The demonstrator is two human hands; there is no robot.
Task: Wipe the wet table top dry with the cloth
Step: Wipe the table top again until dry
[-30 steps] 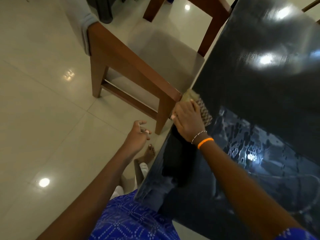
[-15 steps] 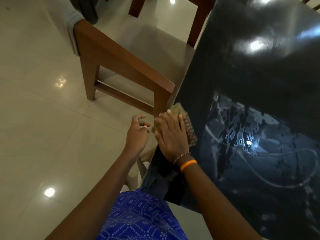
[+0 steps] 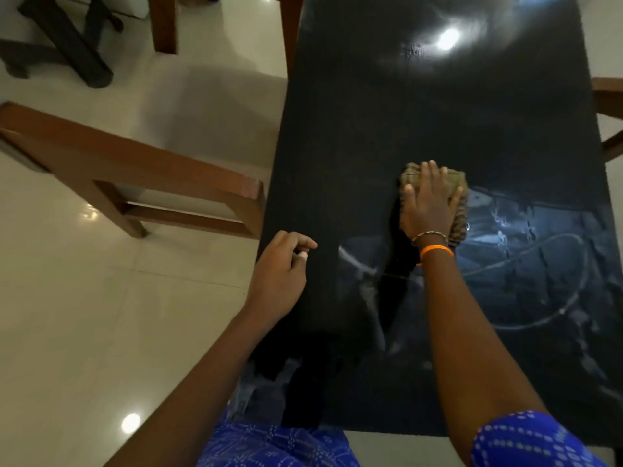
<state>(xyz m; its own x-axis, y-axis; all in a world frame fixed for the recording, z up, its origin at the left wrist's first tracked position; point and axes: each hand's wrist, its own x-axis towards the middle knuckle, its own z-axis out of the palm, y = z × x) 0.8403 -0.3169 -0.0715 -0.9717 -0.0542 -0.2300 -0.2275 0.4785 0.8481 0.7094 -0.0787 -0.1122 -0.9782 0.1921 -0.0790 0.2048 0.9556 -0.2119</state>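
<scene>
A glossy black table top (image 3: 387, 106) fills the right half of the view. Water streaks and smears (image 3: 526, 264) cover its near right part. A bunched olive-brown cloth (image 3: 455, 183) lies near the middle of the table. My right hand (image 3: 428, 203) presses flat on the cloth with fingers spread. My left hand (image 3: 283, 267) hovers at the table's left edge with fingers loosely curled, holding nothing.
A wooden chair (image 3: 135, 173) stands close to the table's left edge on the pale tiled floor (image 3: 84, 315). Another wooden chair leg (image 3: 163, 25) and a dark chair base (image 3: 67, 38) are at the far left. A wooden piece (image 3: 610, 99) pokes in at the right.
My right hand has slid the cloth from the table's left edge to the middle of the top. My left hand has moved up beside the table edge.
</scene>
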